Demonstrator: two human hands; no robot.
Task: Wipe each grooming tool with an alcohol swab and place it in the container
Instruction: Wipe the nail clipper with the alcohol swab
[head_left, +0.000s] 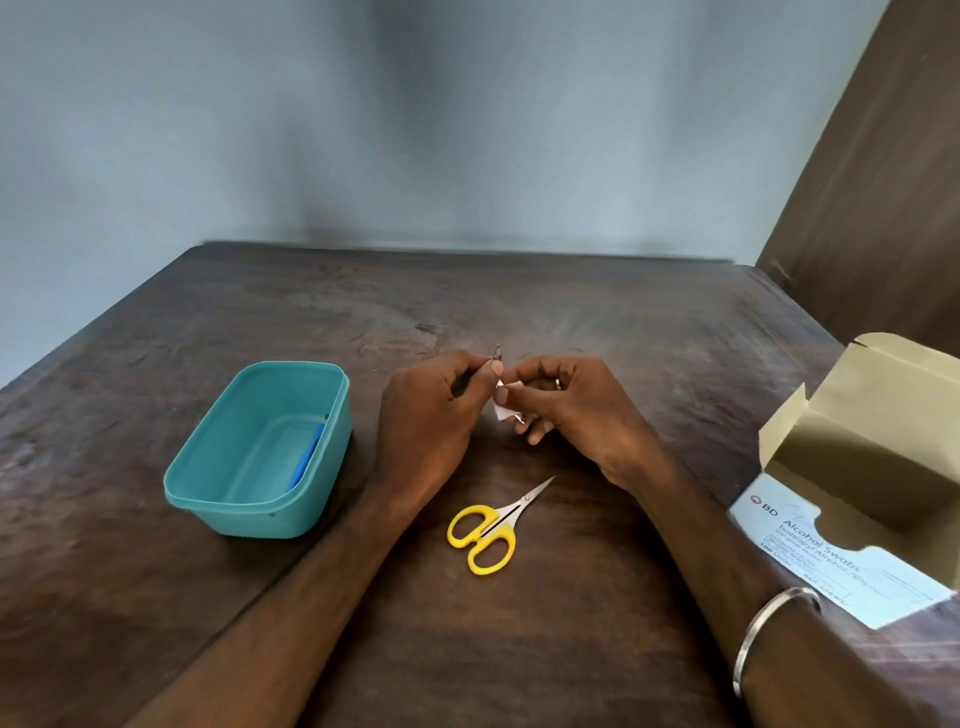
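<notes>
Fingers (470, 382) of my left hand (431, 415) are clamped on a thin metal grooming tool (497, 353); its ridged tip pokes up just above my thumb. Fingers of my right hand (566, 410) pinch a white alcohol swab (503, 410) against the lower part of the same tool, so both hands meet at it, held above the table (519, 312). Can't tell exactly what tool it is, most of it is hidden in the grip. Ring on a right finger, metal bangle (769, 634) on the right wrist.

Left of my left fingers, near them: teal container (208, 493) sitting on the table, with a blue tool (306, 457) lying inside along its right wall.

Below my fingers, toward me: yellow-handled scissors (488, 530) flat on the table, blades closed, tip pointing up-right toward my right hand, not touching either arm.

Well to the right of my right fingers: opened cardboard box (857, 499) of alcohol swabs, flap up, at the table's right edge, label reads "BD Alcohol Swabs".

Blue-grey wall (467, 130) beyond the table's far edge.
</notes>
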